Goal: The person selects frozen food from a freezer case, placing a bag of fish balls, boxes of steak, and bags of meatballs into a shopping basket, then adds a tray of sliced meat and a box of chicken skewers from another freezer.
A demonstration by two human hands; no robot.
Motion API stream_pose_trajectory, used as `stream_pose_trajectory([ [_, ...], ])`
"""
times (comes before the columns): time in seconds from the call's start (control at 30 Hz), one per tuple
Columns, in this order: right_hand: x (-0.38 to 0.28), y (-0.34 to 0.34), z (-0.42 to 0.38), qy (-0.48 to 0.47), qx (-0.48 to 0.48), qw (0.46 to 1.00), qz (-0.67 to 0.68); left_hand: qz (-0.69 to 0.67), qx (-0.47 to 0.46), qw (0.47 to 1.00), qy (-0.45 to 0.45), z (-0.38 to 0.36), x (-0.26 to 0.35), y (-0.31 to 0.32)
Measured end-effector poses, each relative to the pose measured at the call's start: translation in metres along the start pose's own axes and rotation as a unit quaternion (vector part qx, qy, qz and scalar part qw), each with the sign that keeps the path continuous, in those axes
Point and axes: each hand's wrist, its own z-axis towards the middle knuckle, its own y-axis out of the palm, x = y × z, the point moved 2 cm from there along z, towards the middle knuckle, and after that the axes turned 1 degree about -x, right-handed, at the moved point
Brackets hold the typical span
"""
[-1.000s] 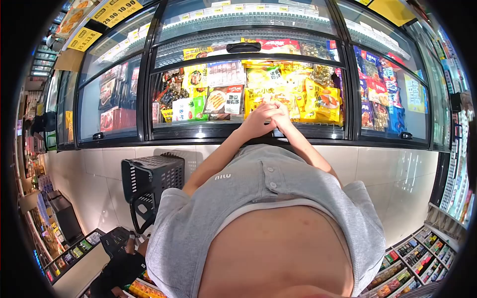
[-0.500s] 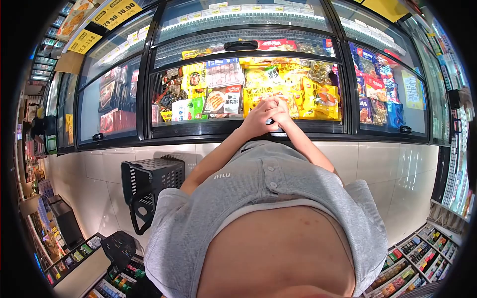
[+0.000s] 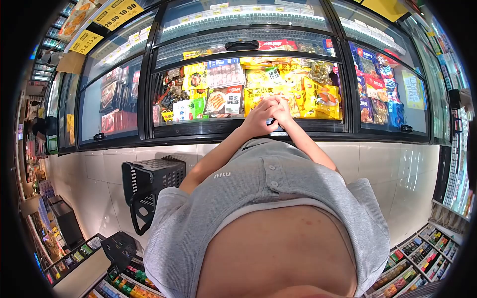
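My left hand (image 3: 258, 121) and my right hand (image 3: 282, 113) are clasped together in front of my body, fingers interlaced and closed around each other. They overlap the black front rim (image 3: 208, 130) of a glass-topped freezer. A small dark patch shows in the gap between the palms. Just beyond the knuckles lie yellow frozen food bags (image 3: 320, 98). Left of these are a red, white and black pack (image 3: 223, 101) and a green and white bag (image 3: 191, 109), with a tray of pink pieces (image 3: 225, 73) behind.
A glass lid with a black handle (image 3: 242, 45) crosses the freezer's back half. Blue bags (image 3: 378, 94) lie in the right section, meat packs (image 3: 115, 94) in the left. A dark shopping basket (image 3: 154, 184) stands on the tiled floor (image 3: 99, 184). Yellow price signs (image 3: 118, 13) hang upper left.
My hands stay clasped in nearly the same place. The view has shifted very slightly.
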Motion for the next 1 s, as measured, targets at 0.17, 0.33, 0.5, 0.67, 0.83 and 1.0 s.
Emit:
stream_pose_trajectory([
  [0.17, -0.003, 0.002, 0.002, -0.061, 0.010, 0.997, -0.044, 0.021, 0.011, 1.000, 0.015, 0.004, 0.010, -0.005],
  [0.33, 0.008, -0.006, 0.007, -0.075, -0.010, 0.982, -0.171, 0.052, 0.006, 0.999, -0.013, -0.002, 0.005, -0.001],
  [0.5, 0.024, -0.012, 0.015, -0.083, -0.050, 0.991, -0.092, 0.068, 0.038, 0.997, 0.016, 0.001, 0.007, 0.001],
  [0.67, 0.035, -0.012, 0.017, -0.005, -0.029, 1.000, 0.001, 0.083, 0.060, 0.995, 0.020, 0.005, 0.006, 0.003],
  [0.83, 0.007, -0.009, 0.006, -0.035, -0.042, 0.997, -0.047, 0.066, 0.073, 0.995, 0.001, 0.006, 0.011, 0.001],
  [1.0, -0.009, -0.008, 0.003, 0.025, -0.040, 0.999, 0.006, 0.054, 0.064, 0.996, 0.023, 0.014, 0.025, -0.006],
])
